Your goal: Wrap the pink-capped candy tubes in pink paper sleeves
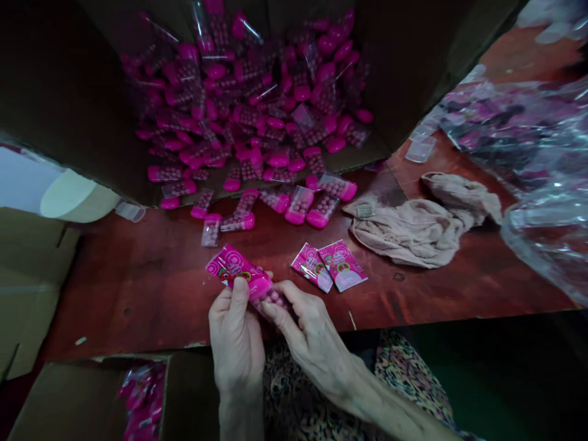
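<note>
My left hand [235, 334] and my right hand [312, 337] meet just above the table's near edge. Between them is a clear plastic tube of pink candy balls [272, 299] with a magenta cap, its end pushed against a printed pink sachet [236, 268]. My left thumb presses on the cap end, and my right fingers pinch the tube. Two more pink sachets [342, 264] lie flat a little to the right. Several loose tubes [298, 205] are scattered just beyond them, spilling from a large heap of tubes [248, 116] inside a cardboard box.
The reddish-brown wooden tabletop [151, 294] runs under everything. A crumpled beige cloth [420, 223] lies at the right, beyond it a clear plastic bag [533, 165] and a clear plastic cap [420, 149]. A lower cardboard box [142, 398] holding pink items sits at the near left.
</note>
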Demonstrator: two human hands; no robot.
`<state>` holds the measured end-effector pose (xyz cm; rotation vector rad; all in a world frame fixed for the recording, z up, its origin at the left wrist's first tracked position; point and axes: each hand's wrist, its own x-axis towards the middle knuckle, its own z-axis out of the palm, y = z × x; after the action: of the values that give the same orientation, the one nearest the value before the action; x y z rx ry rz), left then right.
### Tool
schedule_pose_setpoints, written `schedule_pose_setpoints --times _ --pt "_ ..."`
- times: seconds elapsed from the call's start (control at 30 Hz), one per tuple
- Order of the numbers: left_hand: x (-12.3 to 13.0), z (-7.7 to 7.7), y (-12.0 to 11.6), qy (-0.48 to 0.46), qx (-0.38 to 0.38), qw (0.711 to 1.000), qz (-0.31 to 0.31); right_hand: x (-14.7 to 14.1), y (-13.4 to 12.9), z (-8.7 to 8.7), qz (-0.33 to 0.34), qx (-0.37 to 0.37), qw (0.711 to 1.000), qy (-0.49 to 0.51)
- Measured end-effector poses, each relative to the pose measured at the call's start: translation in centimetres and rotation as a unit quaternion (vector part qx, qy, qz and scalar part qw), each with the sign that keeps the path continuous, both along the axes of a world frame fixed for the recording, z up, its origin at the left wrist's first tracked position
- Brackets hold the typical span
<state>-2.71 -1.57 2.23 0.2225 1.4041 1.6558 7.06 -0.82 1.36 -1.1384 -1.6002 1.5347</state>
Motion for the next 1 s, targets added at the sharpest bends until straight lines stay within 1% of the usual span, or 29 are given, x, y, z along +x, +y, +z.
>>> schedule_pose_setpoints --times 0.07,0.17,0.23,0.3,0.37,0.43,0.5,0.57,0.63,0.7,0.77,0.83,0.9,0.93,1.0 --pt "-0.1 0.0 -0.1 -0.004 -0.007 1.0 0.001 0.3 -0.1 0.0 0.005 0.007 1.0 -0.004" --pt "-0.4 0.0 -0.1 -0.019 -0.021 0.999 -0.035 0.8 0.1 0.2 0.027 -0.001 1.0 0.013" --pt "-0.5 0.1 -0.1 -0.037 -0.031 0.997 -0.066 1.0 0.4 0.3 0.048 -0.023 0.998 0.037" --pt "-0.6 0.1 0.0 -0.056 -0.038 0.994 -0.084 1.1 0.5 0.2 0.058 -0.057 0.994 0.073" --pt "-0.4 0.1 0.0 -0.066 -0.039 0.993 -0.09 1.1 0.5 -0.1 0.047 -0.094 0.989 0.108" --pt "-0.1 0.2 0.1 -0.065 -0.04 0.993 -0.091 1.0 0.4 -0.4 0.023 -0.106 0.988 0.111" --pt "0.3 0.2 0.3 -0.066 -0.05 0.992 -0.093 0.9 0.2 -0.6 0.005 -0.086 0.993 0.084" --pt "0.4 0.1 0.4 -0.075 -0.056 0.991 -0.1 0.9 0.2 -0.7 0.004 -0.048 0.997 0.052" --pt "0.4 0.1 0.4 -0.089 -0.046 0.987 -0.122 1.1 0.3 -0.5 0.01 -0.013 0.999 0.038" --pt "0.2 0.0 0.4 -0.1 -0.027 0.982 -0.156 1.4 0.4 -0.3 0.011 0.007 0.999 0.038" --pt "0.0 0.0 0.3 -0.108 -0.009 0.975 -0.192 1.8 0.6 -0.1 0.016 -0.001 0.999 0.044" --pt "0.0 0.2 0.2 -0.107 -0.004 0.971 -0.216 2.0 0.7 0.1 0.03 -0.032 0.997 0.059" --pt "0.3 0.3 0.1 -0.094 -0.008 0.972 -0.213 2.1 0.6 0.0 0.034 -0.058 0.995 0.075" --pt "0.5 0.4 0.1 -0.087 -0.013 0.975 -0.202 2.0 0.4 0.0 0.023 -0.057 0.995 0.078" --pt "0.9 0.5 0.0 -0.08 -0.017 0.982 -0.17 1.8 0.1 -0.2 -0.008 -0.033 0.997 0.07"
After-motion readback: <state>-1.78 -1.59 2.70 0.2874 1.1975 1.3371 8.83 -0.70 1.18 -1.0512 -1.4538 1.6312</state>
